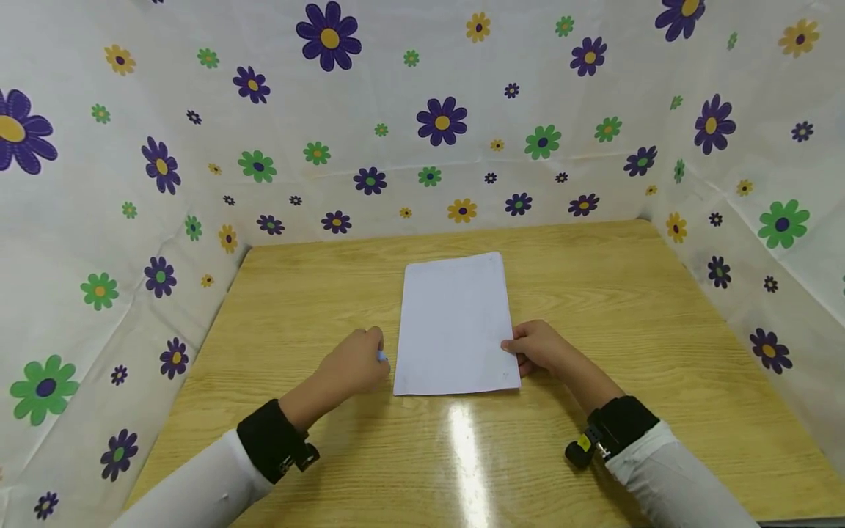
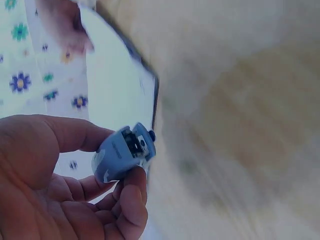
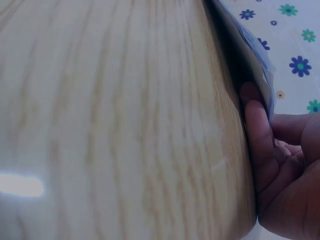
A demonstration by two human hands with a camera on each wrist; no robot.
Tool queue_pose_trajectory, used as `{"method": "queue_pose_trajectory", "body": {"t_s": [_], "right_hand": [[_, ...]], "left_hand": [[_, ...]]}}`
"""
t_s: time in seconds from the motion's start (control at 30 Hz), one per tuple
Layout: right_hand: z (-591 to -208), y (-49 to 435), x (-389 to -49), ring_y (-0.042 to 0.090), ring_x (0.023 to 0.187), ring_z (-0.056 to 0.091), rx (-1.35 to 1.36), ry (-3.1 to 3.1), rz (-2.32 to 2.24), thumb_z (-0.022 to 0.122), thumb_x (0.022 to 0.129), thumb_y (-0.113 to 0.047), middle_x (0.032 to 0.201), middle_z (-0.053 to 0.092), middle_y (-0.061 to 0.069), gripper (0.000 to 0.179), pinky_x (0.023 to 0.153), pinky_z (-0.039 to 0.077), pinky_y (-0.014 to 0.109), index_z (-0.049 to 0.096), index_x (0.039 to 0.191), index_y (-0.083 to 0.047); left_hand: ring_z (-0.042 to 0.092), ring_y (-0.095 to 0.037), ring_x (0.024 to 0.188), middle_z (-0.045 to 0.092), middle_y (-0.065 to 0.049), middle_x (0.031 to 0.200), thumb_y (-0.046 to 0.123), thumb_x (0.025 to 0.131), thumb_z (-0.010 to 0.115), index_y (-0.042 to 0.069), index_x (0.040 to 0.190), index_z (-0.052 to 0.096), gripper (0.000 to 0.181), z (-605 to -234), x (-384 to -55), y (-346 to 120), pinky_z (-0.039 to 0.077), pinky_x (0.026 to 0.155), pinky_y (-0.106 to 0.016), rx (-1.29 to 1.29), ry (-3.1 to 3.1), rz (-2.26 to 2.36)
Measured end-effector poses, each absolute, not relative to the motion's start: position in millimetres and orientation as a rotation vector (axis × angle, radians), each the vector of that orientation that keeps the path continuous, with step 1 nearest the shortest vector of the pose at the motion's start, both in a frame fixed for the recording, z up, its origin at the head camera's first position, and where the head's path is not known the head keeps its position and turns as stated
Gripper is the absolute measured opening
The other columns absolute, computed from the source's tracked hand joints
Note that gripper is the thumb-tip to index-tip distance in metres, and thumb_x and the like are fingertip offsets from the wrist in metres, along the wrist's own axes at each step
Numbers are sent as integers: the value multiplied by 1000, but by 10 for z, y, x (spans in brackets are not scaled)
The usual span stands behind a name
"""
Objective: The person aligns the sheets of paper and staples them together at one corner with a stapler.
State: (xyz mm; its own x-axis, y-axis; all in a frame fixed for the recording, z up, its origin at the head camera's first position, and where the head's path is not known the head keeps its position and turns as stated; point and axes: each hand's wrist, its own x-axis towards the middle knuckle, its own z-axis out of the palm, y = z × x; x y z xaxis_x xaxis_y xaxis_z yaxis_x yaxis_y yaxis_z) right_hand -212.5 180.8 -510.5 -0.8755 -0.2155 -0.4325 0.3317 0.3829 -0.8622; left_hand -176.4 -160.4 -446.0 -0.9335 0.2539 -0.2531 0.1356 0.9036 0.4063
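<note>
A stack of white paper [image 1: 455,326] lies upright in front of me on the table. My right hand [image 1: 541,346] pinches its lower right edge, thumb on top and fingers underneath; in the right wrist view that edge of the paper [image 3: 257,60] is lifted off the wood. Just left of the stack, my left hand [image 1: 356,361] holds a small light-blue stapler [image 2: 120,155] between thumb and fingers. Its open end points away from the palm, with metal parts showing inside. In the head view the fist hides most of the stapler.
The wooden table [image 1: 297,308] spreads around the paper on all sides. White cloth with printed flowers [image 1: 442,121] stands as a wall at the back and along both sides. A strip of light reflects off the tabletop near the front.
</note>
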Motion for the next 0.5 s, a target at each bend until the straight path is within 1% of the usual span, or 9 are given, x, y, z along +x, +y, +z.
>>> {"method": "queue_pose_trajectory", "body": {"t_s": [0.13, 0.23, 0.33, 0.5], "right_hand": [[-5101, 1822, -2125, 16, 65, 70, 95, 2165, -1514, 63, 102, -12, 78, 73, 8, 16, 57, 59, 31, 65, 99, 4], [-5099, 1828, -2125, 16, 65, 70, 83, 2171, -1515, 63, 102, -12, 78, 73, 8, 17, 56, 59, 31, 65, 100, 5], [-5096, 1824, -2123, 16, 65, 69, 90, 2170, -1518, 63, 102, -11, 78, 73, 9, 16, 56, 59, 31, 64, 99, 5], [-5091, 1812, -2109, 17, 65, 69, 89, 2172, -1514, 63, 102, -11, 80, 73, 9, 16, 57, 59, 31, 64, 97, 3]], "left_hand": [[57, -22, 73, 56, -12, 91, 13, 92, 58, 3, 99, 54, 13, -4462, -2020, -1666, 46, 57, -29, 231, 2760, 624], [58, -22, 75, 59, -12, 92, 16, 94, 60, 0, 104, 55, 19, -4512, -2215, -1666, 48, 59, -30, 216, 2778, 626], [59, -22, 76, 60, -13, 93, 18, 96, 61, -3, 109, 56, 25, -4560, -2384, -1638, 48, 60, -30, 196, 2790, 639], [58, -21, 75, 61, -13, 92, 19, 96, 61, -4, 110, 57, 28, -4632, -2568, -1582, 47, 62, -29, 136, 2795, 643]]}}
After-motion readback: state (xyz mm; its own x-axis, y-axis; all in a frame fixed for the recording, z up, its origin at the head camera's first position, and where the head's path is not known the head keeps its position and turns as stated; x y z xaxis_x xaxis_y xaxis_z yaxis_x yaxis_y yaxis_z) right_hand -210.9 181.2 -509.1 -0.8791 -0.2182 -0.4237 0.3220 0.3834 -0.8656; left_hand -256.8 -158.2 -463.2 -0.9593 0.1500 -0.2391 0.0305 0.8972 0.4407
